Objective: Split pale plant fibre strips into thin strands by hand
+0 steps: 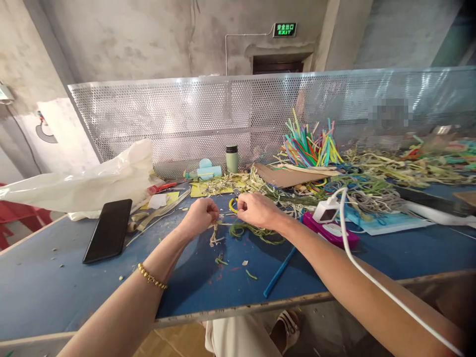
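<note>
My left hand [201, 216] is closed in a pinch above the blue tabletop. A small knotted piece of pale dried plant fibre [214, 237] hangs just below its fingertips. My right hand [257, 209] is closed too, a short gap to the right. A thin pale strand seems to run between the two hands, but what the right fingers grip is hidden. Beside those fingers curves a yellow pipe-like strip [232, 205]. Green cord [260, 232] lies coiled under the right wrist. Green scraps [220, 261] are scattered nearer the table edge.
A black phone [107, 231] lies at left near a plastic bag [126, 173]. Farther back stand a green bottle [231, 159] and colourful sticks [308, 144] before a perforated metal screen [178, 119]. A blue stick [279, 271], magenta device [330, 232] and white cable [366, 277] are at right.
</note>
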Demonstrator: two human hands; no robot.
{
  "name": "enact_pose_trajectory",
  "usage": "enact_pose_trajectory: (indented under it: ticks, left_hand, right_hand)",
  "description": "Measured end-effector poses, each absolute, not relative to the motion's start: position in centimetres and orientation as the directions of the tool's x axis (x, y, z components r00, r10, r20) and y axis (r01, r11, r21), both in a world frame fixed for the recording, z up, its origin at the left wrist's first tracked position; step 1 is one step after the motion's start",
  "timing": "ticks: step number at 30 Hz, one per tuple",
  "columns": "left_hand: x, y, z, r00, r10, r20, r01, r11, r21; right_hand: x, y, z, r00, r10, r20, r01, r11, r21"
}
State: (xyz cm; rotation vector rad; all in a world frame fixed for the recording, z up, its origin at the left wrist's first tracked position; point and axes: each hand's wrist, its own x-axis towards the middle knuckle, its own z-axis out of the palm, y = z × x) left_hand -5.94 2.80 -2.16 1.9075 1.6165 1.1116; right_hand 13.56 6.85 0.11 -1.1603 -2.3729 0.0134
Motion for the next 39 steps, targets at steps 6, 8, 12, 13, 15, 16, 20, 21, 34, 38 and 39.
enact_pose_trajectory:
  ticks: [6, 8, 12, 13, 15, 16, 20, 21, 34, 38, 39]
  left_hand:
    - [-5.9, 2.6, -2.1, 0.019, 0.962, 0.273, 0.63, -0.224, 0.744]
    - [-5.9, 2.5, -2.1, 0.024, 0.964, 0.263, 0.616, -0.222, 0.756]
    - [-5.7, 2.4, -2.0, 0.047, 0.968, 0.246, 0.596, -0.225, 0.771]
    - [-5.6, 2.4, -2.0, 0.045, 0.968, 0.245, 0.588, -0.224, 0.777]
    - [-5.6, 2.4, -2.0, 0.03, 0.966, 0.256, 0.56, -0.228, 0.797]
    - [-5.5, 2.4, -2.1, 0.022, 0.964, 0.264, 0.542, -0.233, 0.808]
    - [-5.4, 2.4, -2.1, 0.019, 0.955, 0.294, 0.453, -0.271, 0.849]
    - [-5.4, 2.4, -2.1, 0.022, 0.955, 0.295, 0.433, -0.275, 0.858]
    - [-5.0, 2.3, -1.7, -0.087, 0.962, 0.259, 0.318, -0.22, 0.922]
    - [-4.9, 1.9, -1.3, -0.1, 0.973, 0.208, 0.173, -0.189, 0.967]
    - [-4.9, 1.8, -1.1, -0.089, 0.977, 0.196, 0.139, -0.183, 0.973]
  right_hand:
    - [15.7, 7.9, 1.6, -0.42, 0.808, 0.413, 0.87, 0.488, -0.072]
    - [15.9, 8.1, 1.7, -0.484, 0.751, 0.449, 0.831, 0.555, -0.032]
    - [14.3, 6.9, 1.6, -0.54, 0.558, 0.63, 0.575, 0.791, -0.207]
    - [13.6, 6.5, 1.4, -0.52, 0.558, 0.647, 0.517, 0.808, -0.282]
    - [12.2, 5.7, 0.7, -0.516, 0.602, 0.609, 0.435, 0.797, -0.42]
    - [11.7, 5.4, 0.3, -0.535, 0.625, 0.569, 0.417, 0.781, -0.465]
    - [10.7, 6.1, -1.6, -0.569, 0.69, 0.447, 0.342, 0.693, -0.635]
    - [10.7, 6.4, -2.0, -0.578, 0.694, 0.43, 0.307, 0.672, -0.674]
    - [10.3, 8.0, -3.5, -0.487, 0.728, 0.483, 0.172, 0.622, -0.764]
    - [10.4, 7.4, -3.0, -0.453, 0.727, 0.516, 0.195, 0.645, -0.739]
    - [10.5, 7.4, -2.9, -0.439, 0.729, 0.526, 0.21, 0.652, -0.728]
